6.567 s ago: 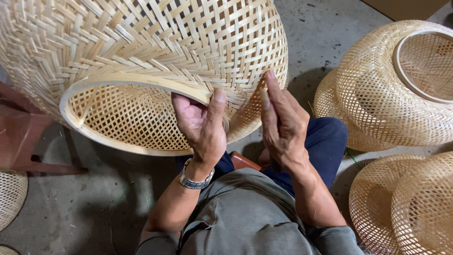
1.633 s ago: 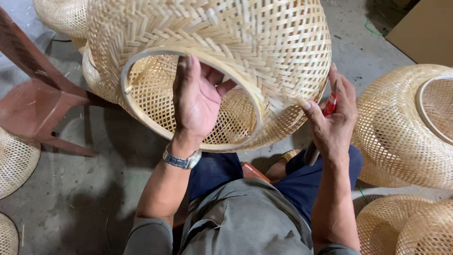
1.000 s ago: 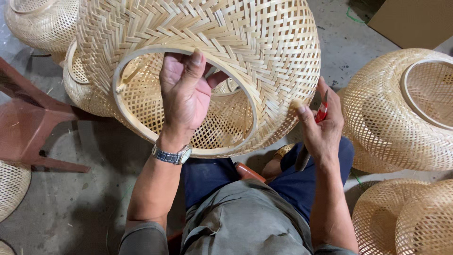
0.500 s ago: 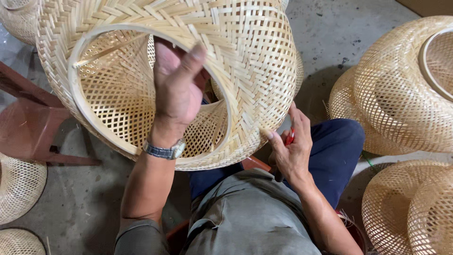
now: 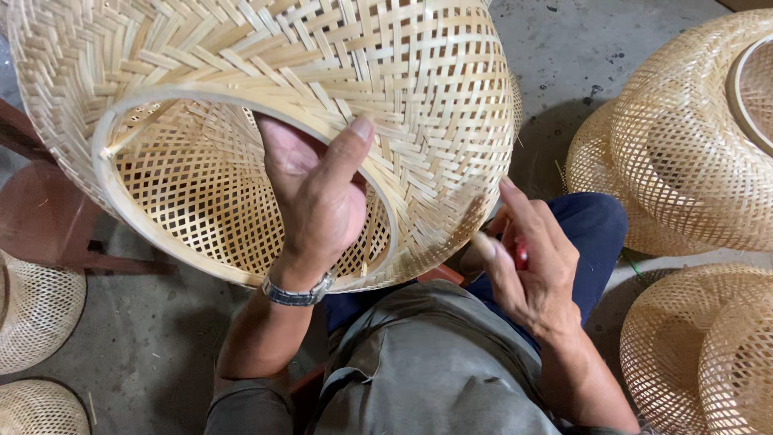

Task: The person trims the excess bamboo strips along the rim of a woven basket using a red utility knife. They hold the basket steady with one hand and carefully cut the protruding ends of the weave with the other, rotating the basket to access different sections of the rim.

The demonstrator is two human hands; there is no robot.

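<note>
**Left hand gripped the rim of a woven bamboo shade while the right pinched a small red tool**

The left hand (image 5: 318, 201) reached into the mouth of the large woven bamboo shade (image 5: 266, 121), its fingers inside against the lattice and its thumb laid over the outside of the pale hoop rim (image 5: 145, 217), so that the rim was clamped between thumb and fingers. A metal wristwatch (image 5: 296, 293) sat on that wrist. The shade was held up in front of the person, above the lap, tilted so that its round opening faced the camera; its outer wall showed a tight herringbone weave, its inside an open square mesh.

The right hand (image 5: 531, 262) sat lower and to the right, just beside the shade's lower edge, over the blue trouser leg (image 5: 588, 242). Its fingers were curled together and pinched a small red tool (image 5: 521, 256), most of which was hidden in the hand; what kind of tool it was could not be told.

Farther out, a reddish-brown stool (image 5: 48, 225) stood on the concrete floor (image 5: 564, 48) behind the shade at the left. Stacks of similar woven shades (image 5: 692, 153) lay at the right, more of them (image 5: 700, 354) below, and others (image 5: 32, 314) at the left edge.
</note>
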